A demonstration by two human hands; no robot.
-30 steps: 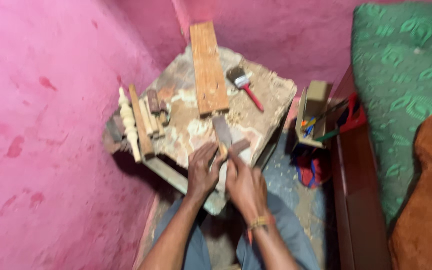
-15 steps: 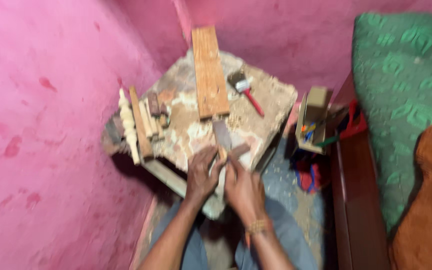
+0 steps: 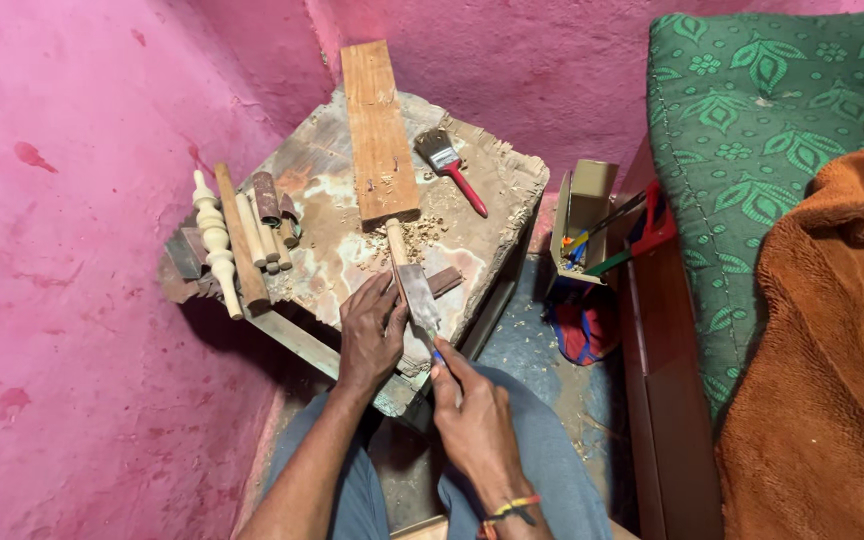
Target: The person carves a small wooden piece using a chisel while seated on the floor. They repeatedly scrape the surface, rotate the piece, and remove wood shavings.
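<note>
The left hand [image 3: 370, 335] presses flat on a thin wooden stick [image 3: 395, 240] at the near edge of the bench [image 3: 322, 205], fingers curled over it to pin it down. The right hand [image 3: 472, 420] is closed around the handle end of a flat grey file [image 3: 418, 295], whose blade lies across the stick just beyond the left fingertips. The stick runs away from the hands toward a pile of shavings [image 3: 422, 230] and the near end of a long plank [image 3: 379, 130].

The stick looks light and stiff — a slim turned or whittled piece that would likely roll or skid on the dusty bench top unless held hard against it, and it may snap if bent at its thin part. The safest hold seems to be close to the worked spot, pressing straight down, as the left hand does. The file looks rigid and heavier, with a rough face; it is best held at its handle end, clear of the blade.

To the left of the left hand lie several turned spindles and dowels [image 3: 237, 240], side by side near the bench's far-left edge. Beyond the right hand, past the plank, rests a paintbrush [image 3: 449, 165] with a red handle. Off to the right, on the floor, stands an open cardboard box [image 3: 582, 215] with tools in it, beside a bed with a green cover [image 3: 752, 130].
</note>
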